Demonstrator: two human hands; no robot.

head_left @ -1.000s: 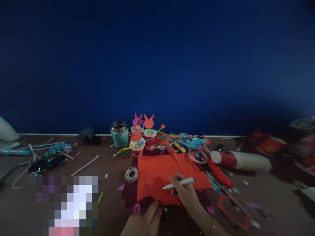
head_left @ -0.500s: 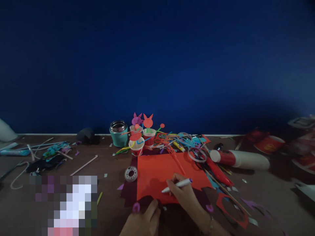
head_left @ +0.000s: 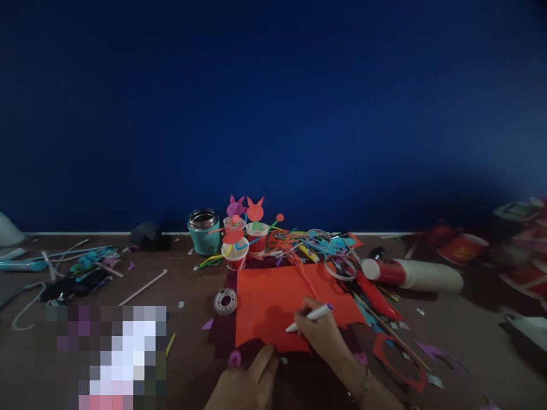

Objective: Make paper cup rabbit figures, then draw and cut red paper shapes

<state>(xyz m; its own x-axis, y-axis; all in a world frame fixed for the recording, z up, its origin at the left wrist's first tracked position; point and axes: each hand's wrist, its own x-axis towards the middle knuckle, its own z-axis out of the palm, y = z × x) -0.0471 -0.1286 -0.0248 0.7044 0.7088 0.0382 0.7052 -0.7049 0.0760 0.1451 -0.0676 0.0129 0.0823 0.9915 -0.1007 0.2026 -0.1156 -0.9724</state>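
Note:
A sheet of red paper [head_left: 273, 299] lies flat on a darker purple sheet [head_left: 222, 333] on the brown floor. My right hand [head_left: 321, 337] grips a white marker with a purple end [head_left: 310, 316], its tip resting on the red sheet near the lower edge. My left hand [head_left: 248, 382] rests at the sheet's near edge with fingers flat and together, pressing down on the paper.
A tape roll [head_left: 225, 300] lies left of the sheet. Behind it stand decorated paper cups [head_left: 235, 252], a teal jar [head_left: 203, 230] and a pile of coloured strips [head_left: 299, 242]. A stack of red and white cups [head_left: 412, 274] lies to the right; paper scraps [head_left: 399, 364] nearby.
The marker tip has shifted slightly right along the red sheet. The view has drifted a little; my left hand stays put.

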